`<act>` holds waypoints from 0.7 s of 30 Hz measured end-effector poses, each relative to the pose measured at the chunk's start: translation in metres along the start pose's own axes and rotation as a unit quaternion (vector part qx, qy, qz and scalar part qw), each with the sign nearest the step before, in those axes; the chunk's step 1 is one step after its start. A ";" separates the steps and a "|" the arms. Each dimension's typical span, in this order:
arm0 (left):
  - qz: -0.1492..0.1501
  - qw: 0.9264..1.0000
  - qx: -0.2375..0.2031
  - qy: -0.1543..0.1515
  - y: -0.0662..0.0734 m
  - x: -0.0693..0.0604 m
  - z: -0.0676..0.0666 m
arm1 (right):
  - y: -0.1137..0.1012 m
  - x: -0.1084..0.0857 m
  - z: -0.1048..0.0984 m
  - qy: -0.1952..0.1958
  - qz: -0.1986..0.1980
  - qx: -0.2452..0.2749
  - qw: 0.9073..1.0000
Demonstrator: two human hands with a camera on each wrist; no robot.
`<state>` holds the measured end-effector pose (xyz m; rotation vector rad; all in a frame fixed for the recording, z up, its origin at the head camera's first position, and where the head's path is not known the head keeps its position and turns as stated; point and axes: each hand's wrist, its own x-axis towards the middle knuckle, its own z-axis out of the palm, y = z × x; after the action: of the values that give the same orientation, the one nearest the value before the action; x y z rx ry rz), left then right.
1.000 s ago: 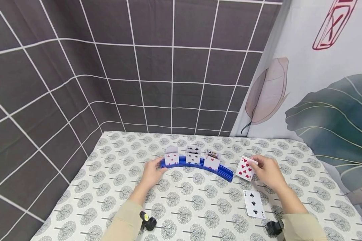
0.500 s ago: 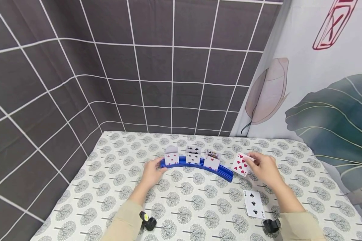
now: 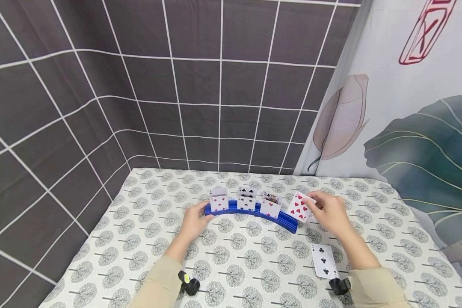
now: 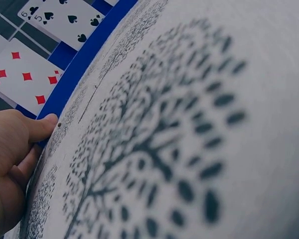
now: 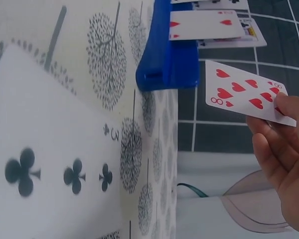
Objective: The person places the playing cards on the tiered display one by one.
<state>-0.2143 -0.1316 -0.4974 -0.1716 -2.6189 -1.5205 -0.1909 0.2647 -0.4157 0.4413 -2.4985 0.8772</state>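
A curved blue card holder (image 3: 287, 223) stands on the table with cards upright in front and back rows. My left hand (image 3: 194, 220) grips its left end, thumb (image 4: 45, 127) against the front face. In front stand a five of diamonds (image 4: 27, 74), a five of spades (image 4: 72, 21) and a hearts card (image 5: 204, 25); the cards behind are partly hidden. My right hand (image 3: 330, 212) pinches an eight of hearts (image 5: 244, 92) by one edge. This card is tilted and held just off the holder's right end. A three of clubs (image 3: 323, 261) lies face up nearer me.
A tree-patterned cloth (image 3: 238, 256) covers the table. Behind it hangs a dark curtain with white grid lines (image 3: 196, 85), and a floral curtain (image 3: 408, 107) hangs at the right. Black wrist devices (image 3: 192, 286) sit at both cuffs.
My right hand has carried the eight of hearts leftward and slightly away from me, up to the holder's right end. The left hand and the holder have stayed put.
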 end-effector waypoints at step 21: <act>-0.005 1.000 -0.007 0.001 0.001 -0.001 0.000 | -0.005 -0.003 0.021 -0.003 -0.070 -0.006 0.997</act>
<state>-0.2134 -0.1315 -0.4964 -0.1592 -2.6112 -1.5417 -0.1924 0.2482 -0.4296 0.6088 -2.4434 0.8056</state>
